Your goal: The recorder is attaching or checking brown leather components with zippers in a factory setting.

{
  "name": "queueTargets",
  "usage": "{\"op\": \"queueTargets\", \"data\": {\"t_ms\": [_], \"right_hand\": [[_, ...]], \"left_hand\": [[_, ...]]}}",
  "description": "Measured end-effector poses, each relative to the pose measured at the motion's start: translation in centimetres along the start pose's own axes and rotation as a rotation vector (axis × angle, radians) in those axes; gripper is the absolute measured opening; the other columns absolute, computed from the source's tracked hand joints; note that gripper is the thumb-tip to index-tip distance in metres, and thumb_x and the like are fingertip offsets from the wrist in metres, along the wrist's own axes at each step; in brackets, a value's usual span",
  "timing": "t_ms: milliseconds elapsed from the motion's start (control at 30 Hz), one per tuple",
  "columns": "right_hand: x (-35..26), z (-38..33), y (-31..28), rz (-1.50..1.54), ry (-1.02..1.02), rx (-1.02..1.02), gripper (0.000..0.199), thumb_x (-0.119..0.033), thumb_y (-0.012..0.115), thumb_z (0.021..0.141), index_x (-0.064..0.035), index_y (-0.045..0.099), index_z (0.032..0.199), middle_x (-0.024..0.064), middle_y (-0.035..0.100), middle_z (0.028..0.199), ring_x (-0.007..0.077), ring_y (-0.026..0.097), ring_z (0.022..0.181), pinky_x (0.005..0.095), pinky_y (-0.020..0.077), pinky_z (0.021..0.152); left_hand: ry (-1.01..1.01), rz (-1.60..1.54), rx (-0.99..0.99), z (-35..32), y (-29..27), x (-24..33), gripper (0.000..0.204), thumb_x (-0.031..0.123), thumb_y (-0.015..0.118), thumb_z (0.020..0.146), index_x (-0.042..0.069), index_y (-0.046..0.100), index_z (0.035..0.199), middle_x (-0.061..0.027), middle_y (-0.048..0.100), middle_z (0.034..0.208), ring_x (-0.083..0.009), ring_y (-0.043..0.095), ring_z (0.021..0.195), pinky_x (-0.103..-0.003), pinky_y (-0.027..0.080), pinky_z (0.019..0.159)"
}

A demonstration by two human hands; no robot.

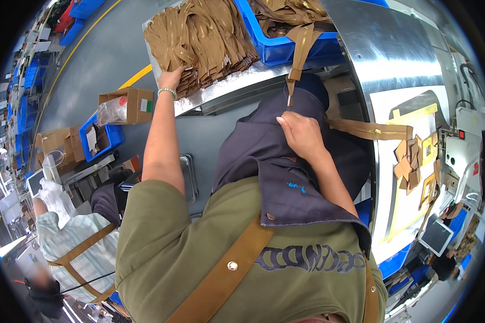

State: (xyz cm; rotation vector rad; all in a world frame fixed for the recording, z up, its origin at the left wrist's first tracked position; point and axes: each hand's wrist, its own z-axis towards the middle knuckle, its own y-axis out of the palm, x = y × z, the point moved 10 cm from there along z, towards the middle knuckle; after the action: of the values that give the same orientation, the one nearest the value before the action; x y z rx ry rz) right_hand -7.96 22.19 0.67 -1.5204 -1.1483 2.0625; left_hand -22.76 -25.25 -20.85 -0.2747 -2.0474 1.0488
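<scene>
My left hand [171,79] is stretched out to the near left edge of a thick pile of brown zippers [199,40]. Its fingers are closed on the end of a zipper there, though the fingertips are partly hidden. A brown zipper [303,46] with gold teeth hangs over the rim of a blue bin [277,48] toward my lap. In front of my apron, my right hand [302,132] pinches the narrow lower end of this zipper, beside a small white tag [290,101]. To the right, another brown zipper [369,129] runs from my lap onto a metal worktop.
The metal worktop [355,32] on my right carries small brown pieces [408,164] and yellow-taped frames [428,148]. A cardboard box [140,105] and a blue crate [113,137] stand to the left. Another person [78,237] sits at lower left.
</scene>
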Motion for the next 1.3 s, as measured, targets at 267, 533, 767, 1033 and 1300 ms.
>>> {"op": "queueTargets", "data": {"t_ms": [267,533,767,1033,1300], "right_hand": [[1.0,-0.9,0.1,-0.011,0.031,0.003,0.032,-0.027,0.053,0.104,-0.0049,0.059,0.082,0.0155,0.065,0.078,0.0384,0.065,0.071,0.0475,0.0506,0.063],[1.1,-1.5,-0.4,-0.029,0.029,0.03,0.03,-0.026,0.054,0.104,-0.0043,0.061,0.083,0.0151,0.066,0.078,0.0372,0.066,0.071,0.0461,0.051,0.064],[0.8,-1.4,-0.4,-0.052,0.045,0.024,0.03,-0.026,0.054,0.104,-0.0046,0.061,0.084,0.0147,0.066,0.078,0.0366,0.066,0.071,0.0458,0.0511,0.063],[1.2,-1.5,-0.3,-0.039,0.043,0.011,0.031,-0.028,0.053,0.104,-0.0048,0.06,0.085,0.0149,0.067,0.078,0.037,0.066,0.071,0.0465,0.0513,0.064],[2.3,-1.9,0.0,-0.034,0.067,0.01,0.032,-0.029,0.051,0.105,-0.0051,0.06,0.085,0.0159,0.067,0.08,0.0381,0.067,0.073,0.0477,0.0515,0.065]], "left_hand": [[0.099,-0.831,-0.415,-4.3,2.3,4.3,0.075,0.011,0.082,0.084,-0.002,0.04,0.146,-0.0228,0.06,0.132,-0.029,0.065,0.117,-0.04,0.055,0.098],[0.292,0.206,0.357,-5.2,-3.2,8.2,0.091,0.059,0.077,0.08,0.0,0.049,0.144,-0.023,0.052,0.145,-0.0405,0.05,0.133,-0.049,0.037,0.112],[0.355,0.372,0.34,-8.6,0.6,14.3,0.045,0.044,0.077,0.082,0.002,0.077,0.097,-0.0195,0.073,0.102,-0.0417,0.064,0.105,-0.055,0.049,0.09],[0.163,-0.477,0.051,-1.1,1.4,8.3,0.039,0.029,0.07,0.082,0.004,0.075,0.111,-0.0205,0.074,0.098,-0.0365,0.069,0.09,-0.048,0.054,0.086],[0.444,0.532,0.163,-10.8,-2.6,16.1,0.068,0.049,0.075,0.081,0.005,0.065,0.132,-0.0235,0.061,0.135,-0.04,0.058,0.126,-0.048,0.048,0.104]]}}
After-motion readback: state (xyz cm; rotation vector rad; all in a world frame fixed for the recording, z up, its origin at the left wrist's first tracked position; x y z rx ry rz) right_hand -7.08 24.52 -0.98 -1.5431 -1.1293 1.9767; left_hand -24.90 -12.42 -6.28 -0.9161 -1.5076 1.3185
